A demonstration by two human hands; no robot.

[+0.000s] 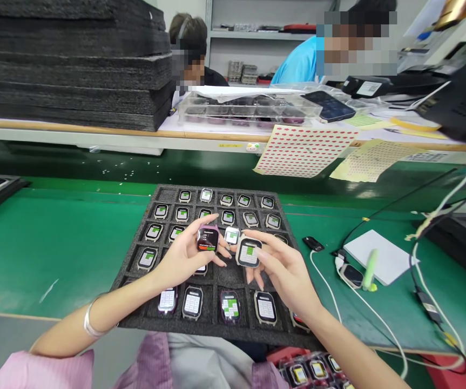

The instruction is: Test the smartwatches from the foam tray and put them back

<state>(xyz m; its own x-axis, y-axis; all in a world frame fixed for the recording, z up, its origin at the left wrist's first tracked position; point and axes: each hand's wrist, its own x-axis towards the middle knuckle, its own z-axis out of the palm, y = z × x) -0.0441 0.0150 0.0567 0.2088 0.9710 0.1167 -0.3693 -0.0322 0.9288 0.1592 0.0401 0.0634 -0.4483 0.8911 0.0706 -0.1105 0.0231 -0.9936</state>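
Observation:
My left hand [188, 254] holds a purple-rimmed smartwatch body [207, 239] whose dark screen shows text and a red and green strip. In my right hand [283, 265] is a silver smartwatch body [249, 252], its white screen marked with a green patch; my thumb lies at its right edge. Both are held side by side, screens up, above a black foam tray [227, 276]. Strapless watches fill many of the tray's compartments, most with lit white and green screens, such as a watch [193, 302] in the front row. My hands and forearms hide part of the tray.
Stacked black foam trays [71, 65] stand on the shelf at left, near a clear plastic tray [249, 111] and a phone [329, 105]. Cables, a white pad [380, 256] and a watch on a cable [352, 275] lie at right. Two people sit beyond the shelf.

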